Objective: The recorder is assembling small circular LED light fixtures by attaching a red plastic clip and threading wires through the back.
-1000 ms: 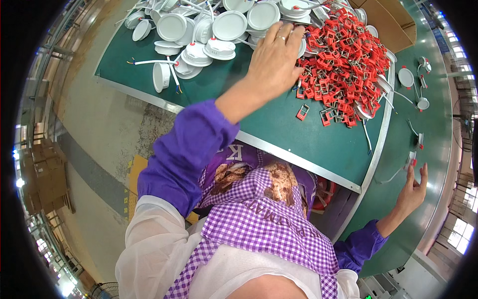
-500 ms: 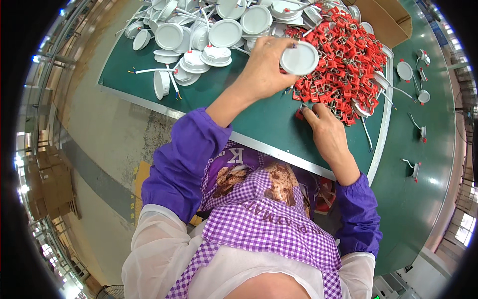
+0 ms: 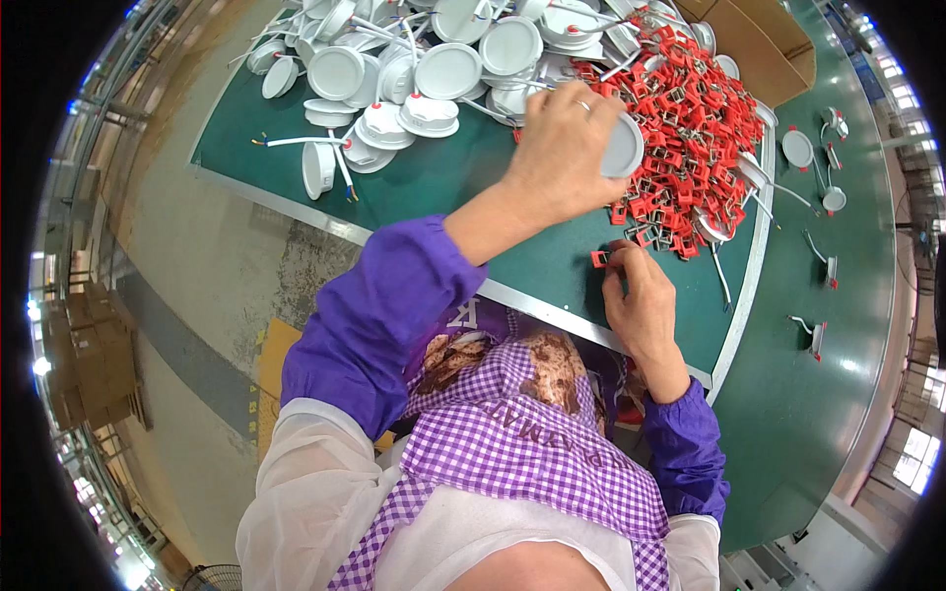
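My left hand (image 3: 562, 148) is raised over the green table (image 3: 463, 212) and grips a round white lamp housing (image 3: 623, 146) by its rim. My right hand (image 3: 639, 295) rests lower on the table with its fingertips pinched on a small red clip (image 3: 600, 258). Just beyond both hands lies a heap of red clips (image 3: 690, 128). A pile of white round lamp housings with wires (image 3: 424, 59) fills the far left of the table.
A conveyor belt (image 3: 838, 325) runs along the right with finished white lamps (image 3: 796, 148) and small parts spaced on it. A cardboard box (image 3: 759, 44) stands at the far end. Stacked cartons (image 3: 89, 355) sit on the floor at left.
My left hand has drawn the white housing back from the pile toward me. My right hand came in from the conveyor to the clip heap and now pinches a red clip.
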`<action>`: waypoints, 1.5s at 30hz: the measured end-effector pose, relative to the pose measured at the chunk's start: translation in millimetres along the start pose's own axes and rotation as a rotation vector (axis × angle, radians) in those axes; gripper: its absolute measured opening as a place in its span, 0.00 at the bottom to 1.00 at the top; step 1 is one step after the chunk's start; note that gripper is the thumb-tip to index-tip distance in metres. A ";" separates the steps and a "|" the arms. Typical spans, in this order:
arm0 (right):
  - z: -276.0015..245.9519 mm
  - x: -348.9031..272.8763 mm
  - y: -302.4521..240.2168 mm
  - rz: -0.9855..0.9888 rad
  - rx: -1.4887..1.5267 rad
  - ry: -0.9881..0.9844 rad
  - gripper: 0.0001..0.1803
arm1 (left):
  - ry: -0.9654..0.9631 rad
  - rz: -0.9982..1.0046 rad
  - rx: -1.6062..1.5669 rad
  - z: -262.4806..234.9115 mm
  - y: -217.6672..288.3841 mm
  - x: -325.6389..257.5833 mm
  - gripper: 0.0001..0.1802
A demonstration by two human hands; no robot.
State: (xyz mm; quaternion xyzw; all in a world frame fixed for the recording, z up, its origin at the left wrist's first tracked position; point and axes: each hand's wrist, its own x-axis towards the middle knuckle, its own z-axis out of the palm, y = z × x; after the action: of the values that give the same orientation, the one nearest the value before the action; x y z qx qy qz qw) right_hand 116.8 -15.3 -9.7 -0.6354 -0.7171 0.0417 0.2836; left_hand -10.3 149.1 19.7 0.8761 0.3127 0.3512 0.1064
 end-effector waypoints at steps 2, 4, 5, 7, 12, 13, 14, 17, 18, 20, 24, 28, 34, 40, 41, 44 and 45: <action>-4.8 -4.8 -2.3 0.250 0.244 0.009 0.07 | 0.047 -0.131 -0.220 -19.3 0.0 2.8 0.39; -1.0 -6.7 -2.6 0.361 0.330 0.049 0.06 | 0.069 -0.123 -0.203 -28.8 -7.8 2.6 0.39; 0.2 -6.3 -3.2 0.421 0.373 0.083 0.06 | 0.033 -0.174 -0.326 -29.4 -15.8 3.7 0.39; 3.1 -7.0 -2.6 0.482 0.417 0.116 0.06 | -0.076 -0.327 -0.676 -35.3 -18.0 9.0 0.39; 14.4 -11.4 -4.8 0.432 0.400 0.161 0.06 | -0.178 -0.326 -0.434 -41.3 -3.9 12.5 0.40; 16.8 -12.0 -4.3 0.401 0.384 0.159 0.06 | -0.072 -0.156 -0.285 -41.3 -1.7 12.1 0.41; 19.3 -12.4 -3.7 0.403 0.383 0.158 0.06 | 0.033 0.014 -0.134 -41.9 -0.5 12.5 0.42; 22.6 -11.2 -3.1 0.393 0.407 0.200 0.06 | -0.050 -0.100 -0.183 -53.8 -6.1 30.5 0.40; 22.1 -10.9 -3.5 0.411 0.410 0.192 0.06 | -0.050 -0.101 -0.183 -62.3 -5.0 37.3 0.40; 21.7 -10.6 -3.6 0.429 0.412 0.186 0.07 | -0.096 -0.287 -0.493 -82.6 0.8 54.6 0.43; 20.3 -12.4 -4.2 0.437 0.428 0.192 0.06 | -0.068 -0.263 -0.582 -101.3 10.4 67.2 0.46; 17.4 -17.0 -2.4 0.618 0.639 0.224 0.04 | -0.028 -0.265 -1.289 -78.0 12.4 25.9 0.36; 2.5 -12.6 0.8 0.686 0.873 0.353 0.05 | -0.186 -0.703 -2.053 -45.0 15.9 -65.5 0.38; -13.5 2.5 -5.2 0.659 0.775 0.390 0.05 | -0.254 -0.945 -1.948 -27.1 28.8 -84.7 0.34; -13.2 4.9 -7.2 0.617 0.673 0.391 0.05 | -0.198 -0.957 -1.786 -22.8 31.6 -86.8 0.30; -16.0 13.3 -24.2 0.547 0.504 0.389 0.05 | -0.087 -0.918 -1.608 -14.7 38.8 -92.0 0.24; -18.2 14.2 -31.3 0.492 0.444 0.347 0.06 | -0.027 -0.870 -1.588 -12.1 40.8 -93.2 0.21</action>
State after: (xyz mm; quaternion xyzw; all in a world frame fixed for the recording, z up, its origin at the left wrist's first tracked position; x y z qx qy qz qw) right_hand 97.0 -13.5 23.7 -0.7093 -0.4578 0.1547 0.5132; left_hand -51.2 58.7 -6.1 0.3533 0.2806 0.3820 0.8066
